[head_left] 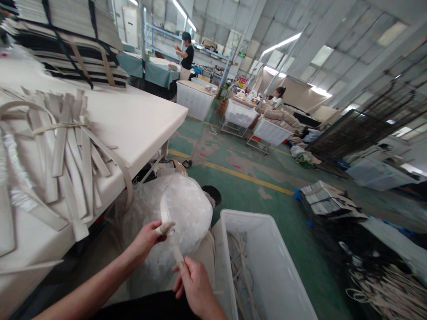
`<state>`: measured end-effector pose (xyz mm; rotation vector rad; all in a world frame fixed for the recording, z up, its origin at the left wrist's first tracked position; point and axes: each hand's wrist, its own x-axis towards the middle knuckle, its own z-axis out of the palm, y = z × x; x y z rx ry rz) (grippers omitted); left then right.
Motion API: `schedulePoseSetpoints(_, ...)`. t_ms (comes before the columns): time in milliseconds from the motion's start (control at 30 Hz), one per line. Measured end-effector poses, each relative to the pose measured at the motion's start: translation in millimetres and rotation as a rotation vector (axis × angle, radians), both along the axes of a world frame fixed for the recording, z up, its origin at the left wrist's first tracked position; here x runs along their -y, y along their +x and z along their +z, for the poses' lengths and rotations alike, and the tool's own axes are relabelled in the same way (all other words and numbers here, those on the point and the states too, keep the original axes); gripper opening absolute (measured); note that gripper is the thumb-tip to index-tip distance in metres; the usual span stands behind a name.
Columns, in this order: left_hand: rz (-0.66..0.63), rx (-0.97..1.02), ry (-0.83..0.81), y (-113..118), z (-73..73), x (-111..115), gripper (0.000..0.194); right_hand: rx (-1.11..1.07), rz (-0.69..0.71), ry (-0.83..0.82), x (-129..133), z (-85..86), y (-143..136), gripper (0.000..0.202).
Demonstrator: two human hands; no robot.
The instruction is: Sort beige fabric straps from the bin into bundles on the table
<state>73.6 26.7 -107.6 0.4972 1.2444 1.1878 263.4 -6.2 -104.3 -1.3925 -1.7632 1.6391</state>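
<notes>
Pinching a pale strap point(178, 255) w/ both hands, you've got it in front of you, btwn the table point(156, 118) on yr left & the white bin point(280, 262) on yr right. Yr L hand point(151, 233) nips it btwn thumb & fingers, pale wrap on one finger; the strap's upper part curves up past that hand, in front of a clear plastic bag point(195, 195). Yr R hand point(196, 282) has it lower down, thumb on top, fingers curled under. Hands are near each other, not touching.

On the table: a tied bundle of pale strips point(70, 146), some hanging over the edge, w/ a strapped fabric stack point(80, 53) behind. Thin strips point(246, 266) lie inside the bin. Dark bucket point(213, 195) sits just beyond the bag. Lower rt: a heap of pale cords point(383, 289). In the bkgd, one co-worker point(187, 55) stands by a draped table point(160, 73); another person point(277, 98) is farther rt, behind wht carts point(271, 132).
</notes>
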Motion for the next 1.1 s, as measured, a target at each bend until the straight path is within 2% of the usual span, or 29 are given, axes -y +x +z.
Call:
schedulePoseSetpoints(133, -0.148, 0.103, 0.045, 22.2, -2.1, 16.9, 0.042, -0.002, -0.038, 0.006, 0.4, 0.2, -7.1, 0.077)
schedulePoseSetpoints(200, -0.177, 0.136, 0.083, 28.9, -3.3, 21.2, 0.041, -0.015, -0.042, 0.014, -2.1, 3.2, -7.8, 0.074)
schedulePoseSetpoints(267, -0.142, 0.085, 0.091, 24.7, -2.3, 19.2, 0.041, -0.019, -0.019, 0.031, -3.3, 5.9, -5.0, 0.072)
schedulePoseSetpoints(400, 0.035, 0.005, 0.051, 1.0, 2.1, 9.4, 0.045, -0.008, 0.024, 0.034, 0.8, 6.2, 2.6, 0.069)
schedulePoseSetpoints(467, 0.037, 0.011, 0.045, -4.4, 3.4, 7.8, 0.047, -0.005, 0.021, 0.011, 2.9, 4.8, 2.5, 0.071)
schedulePoseSetpoints(567, -0.029, 0.004, 0.068, -0.9, 7.0, 6.9, 0.042, -0.004, -0.018, 0.035, 2.0, 4.5, -2.4, 0.073)
schedulePoseSetpoints(700, -0.085, -0.108, 0.152, -0.2, 26.3, -3.5, 0.033, -0.045, -0.047, 0.087, -4.4, 10.3, -7.5, 0.071)
schedulePoseSetpoints(800, -0.047, -0.185, 0.244, -9.1, 46.8, -11.4, 0.03, -0.067, -0.044, 0.123, -6.5, 14.7, -7.2, 0.068)
schedulePoseSetpoints(867, -0.01, -0.205, 0.289, -12.6, 54.1, -11.1, 0.031, -0.097, -0.05, 0.095, -5.4, 14.6, -6.6, 0.067)
schedulePoseSetpoints(933, -0.002, -0.177, 0.273, -9.9, 52.0, -5.9, 0.034, -0.139, -0.047, 0.019, -3.3, 12.1, -6.9, 0.067)
schedulePoseSetpoints(1000, -0.035, -0.087, 0.202, -1.7, 42.2, 2.4, 0.036, -0.155, -0.027, -0.03, -1.8, 8.9, -8.1, 0.068)
schedulePoseSetpoints(1100, -0.102, 0.112, 0.111, 11.4, 24.7, 14.3, 0.041, -0.112, -0.007, 0.004, -2.2, 6.2, -9.6, 0.068)
